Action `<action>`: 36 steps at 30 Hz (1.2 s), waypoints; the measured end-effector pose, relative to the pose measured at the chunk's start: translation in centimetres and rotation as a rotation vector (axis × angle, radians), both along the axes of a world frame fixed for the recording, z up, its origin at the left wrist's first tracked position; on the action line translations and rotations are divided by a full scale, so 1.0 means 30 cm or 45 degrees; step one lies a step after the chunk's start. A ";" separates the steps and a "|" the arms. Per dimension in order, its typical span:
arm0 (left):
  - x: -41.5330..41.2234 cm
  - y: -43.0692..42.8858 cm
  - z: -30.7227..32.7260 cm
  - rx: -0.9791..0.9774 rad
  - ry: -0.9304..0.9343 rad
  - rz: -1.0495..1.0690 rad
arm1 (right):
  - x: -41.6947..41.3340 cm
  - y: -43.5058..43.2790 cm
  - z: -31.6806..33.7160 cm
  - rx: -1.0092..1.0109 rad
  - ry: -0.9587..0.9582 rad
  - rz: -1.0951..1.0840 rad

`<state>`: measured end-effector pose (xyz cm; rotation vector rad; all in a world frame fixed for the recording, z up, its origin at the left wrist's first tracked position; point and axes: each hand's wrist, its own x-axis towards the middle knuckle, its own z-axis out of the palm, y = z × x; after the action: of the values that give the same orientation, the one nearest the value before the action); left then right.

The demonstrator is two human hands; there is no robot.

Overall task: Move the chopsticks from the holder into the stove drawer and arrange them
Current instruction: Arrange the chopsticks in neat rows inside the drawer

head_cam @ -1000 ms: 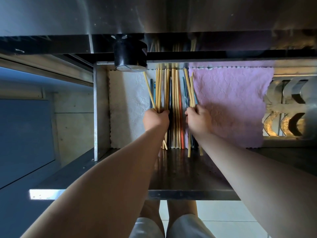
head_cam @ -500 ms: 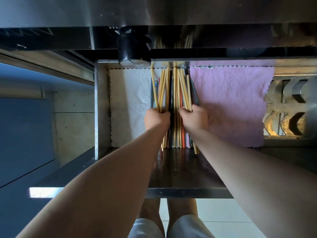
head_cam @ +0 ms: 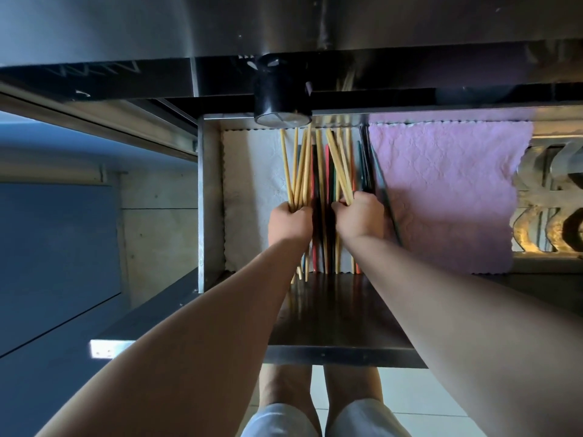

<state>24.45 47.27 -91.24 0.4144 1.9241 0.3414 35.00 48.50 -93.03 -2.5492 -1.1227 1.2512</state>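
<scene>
The steel stove drawer (head_cam: pixel 209 200) stands pulled out below me. A bundle of chopsticks (head_cam: pixel 318 171), mostly pale bamboo with some red, green and dark ones, lies lengthwise in it between a white cloth and a pink cloth. My left hand (head_cam: pixel 289 225) is closed around several bamboo sticks on the bundle's left side. My right hand (head_cam: pixel 359 217) grips several bamboo sticks on its right side; these fan out toward the drawer's back. A few dark chopsticks (head_cam: pixel 380 187) lie loose at the pink cloth's edge. The chopstick holder is not in view.
A white cloth (head_cam: pixel 252 190) lines the drawer's left part and a pink cloth (head_cam: pixel 448 190) its right. A black stove knob (head_cam: pixel 282 99) hangs over the drawer's back edge. A metal burner grate (head_cam: pixel 549 197) lies at far right. My legs stand below the drawer front.
My hands stay on the bundle, but the sticks have spread: the right-hand sticks now fan leftward at the back, and dark chopsticks have slid out on the right onto the pink cloth's edge.
</scene>
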 end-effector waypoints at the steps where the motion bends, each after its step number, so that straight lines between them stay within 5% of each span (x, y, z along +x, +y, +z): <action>1: 0.000 -0.003 0.000 0.004 -0.012 -0.003 | -0.001 0.004 0.004 -0.003 -0.004 0.001; 36: 0.176 0.009 -0.033 -0.094 0.187 0.092 | 0.123 -0.036 0.030 0.079 0.041 -0.082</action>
<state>29.72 47.56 -92.24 0.3294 2.0925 0.2926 38.67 47.42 -92.13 -2.4904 -1.0471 1.2185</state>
